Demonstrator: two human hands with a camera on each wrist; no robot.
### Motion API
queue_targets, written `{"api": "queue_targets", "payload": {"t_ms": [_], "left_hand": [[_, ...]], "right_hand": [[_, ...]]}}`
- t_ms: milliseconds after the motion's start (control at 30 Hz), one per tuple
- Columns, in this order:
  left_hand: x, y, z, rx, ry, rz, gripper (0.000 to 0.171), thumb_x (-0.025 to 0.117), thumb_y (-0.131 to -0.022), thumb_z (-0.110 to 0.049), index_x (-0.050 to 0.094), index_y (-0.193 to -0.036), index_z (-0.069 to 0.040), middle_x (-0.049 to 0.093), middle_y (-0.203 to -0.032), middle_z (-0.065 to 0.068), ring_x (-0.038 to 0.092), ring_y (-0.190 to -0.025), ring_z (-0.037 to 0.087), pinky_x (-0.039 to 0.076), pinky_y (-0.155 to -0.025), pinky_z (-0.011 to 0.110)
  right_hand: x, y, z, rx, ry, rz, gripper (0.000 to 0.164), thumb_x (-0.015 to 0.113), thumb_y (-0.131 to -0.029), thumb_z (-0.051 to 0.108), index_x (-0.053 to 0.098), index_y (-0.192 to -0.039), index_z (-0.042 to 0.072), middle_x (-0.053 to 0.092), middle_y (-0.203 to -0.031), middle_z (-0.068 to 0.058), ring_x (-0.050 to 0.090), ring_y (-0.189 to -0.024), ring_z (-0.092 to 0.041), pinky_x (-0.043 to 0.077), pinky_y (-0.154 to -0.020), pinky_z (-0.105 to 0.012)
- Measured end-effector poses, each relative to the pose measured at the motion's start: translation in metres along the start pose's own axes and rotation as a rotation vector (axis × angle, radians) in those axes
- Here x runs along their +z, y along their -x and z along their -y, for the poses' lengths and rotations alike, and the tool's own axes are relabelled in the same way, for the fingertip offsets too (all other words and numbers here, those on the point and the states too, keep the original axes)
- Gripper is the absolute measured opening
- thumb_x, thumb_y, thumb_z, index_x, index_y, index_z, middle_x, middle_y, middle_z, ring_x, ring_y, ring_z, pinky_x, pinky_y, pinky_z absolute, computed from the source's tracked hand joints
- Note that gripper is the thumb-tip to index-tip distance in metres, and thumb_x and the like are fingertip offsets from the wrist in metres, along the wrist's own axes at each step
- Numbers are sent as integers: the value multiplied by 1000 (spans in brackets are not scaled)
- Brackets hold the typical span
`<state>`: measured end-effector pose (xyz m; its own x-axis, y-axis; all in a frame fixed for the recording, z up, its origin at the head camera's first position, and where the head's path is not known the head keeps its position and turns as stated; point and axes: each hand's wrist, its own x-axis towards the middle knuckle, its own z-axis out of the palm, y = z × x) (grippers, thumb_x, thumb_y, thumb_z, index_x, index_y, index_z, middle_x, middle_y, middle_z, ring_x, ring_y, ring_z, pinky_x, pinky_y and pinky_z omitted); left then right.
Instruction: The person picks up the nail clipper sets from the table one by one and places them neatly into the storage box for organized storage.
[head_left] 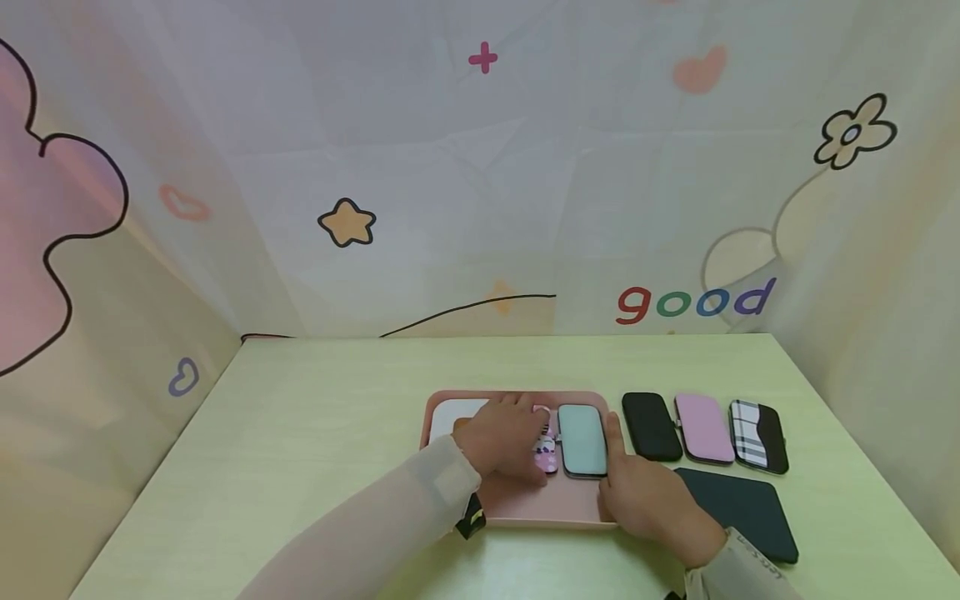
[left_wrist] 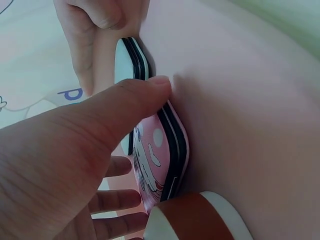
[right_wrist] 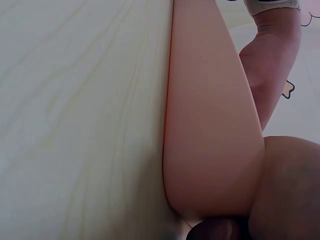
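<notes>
My left hand is inside a shallow pink tray, holding a pink patterned case between thumb and fingers. The thumb lies across one end of that case; the fingertips reach its other side. Close on its right lies a mint-green case. A white case with a brown band sits to the left, partly covered by the hand. My right hand grips the tray's right side, index finger stretched along the rim and thumb at the inner side. Its other fingers are mostly hidden.
On the table right of the tray, a black case, a pink-lilac case and a black-and-plaid case lie in a row. A dark flat rectangular thing lies nearer, partly behind the right hand. A printed curtain encloses the table.
</notes>
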<state>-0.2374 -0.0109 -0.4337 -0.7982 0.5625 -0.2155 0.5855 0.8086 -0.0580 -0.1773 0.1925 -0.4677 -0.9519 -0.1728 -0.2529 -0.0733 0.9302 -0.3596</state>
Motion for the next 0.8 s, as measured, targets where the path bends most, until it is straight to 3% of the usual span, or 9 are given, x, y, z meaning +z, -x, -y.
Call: {"api": "queue_targets", "payload": {"t_ms": [167,567,800], "left_hand": [[-1,4,1,3,11,-20,78,72,-81,-64,54,-141,-18,53,-143,3,48,-135,24,37,-116,37],[10,21,21,0,93,-156,72,64,-88,-61,52,-141,-13,55,-138,4,53,-127,21,45,-107,35],[7,35,37,-85,83,-174,73,60,-86,-65,51,-144,-21,56,-135,4,57,-119,22,50,-94,39]], "right_hand": [[0,1,0,-4,-9,0,88,47,-96,21,-12,-159,8,53,-60,-1,46,-45,-17,29,-43,-31],[1,-1,-1,8,-7,-1,90,47,-95,22,-14,-159,9,53,-59,-1,45,-45,-17,28,-42,-31],[1,0,-1,-9,0,-7,88,46,-96,22,-14,-159,9,52,-58,-1,45,-45,-16,28,-43,-30]]}}
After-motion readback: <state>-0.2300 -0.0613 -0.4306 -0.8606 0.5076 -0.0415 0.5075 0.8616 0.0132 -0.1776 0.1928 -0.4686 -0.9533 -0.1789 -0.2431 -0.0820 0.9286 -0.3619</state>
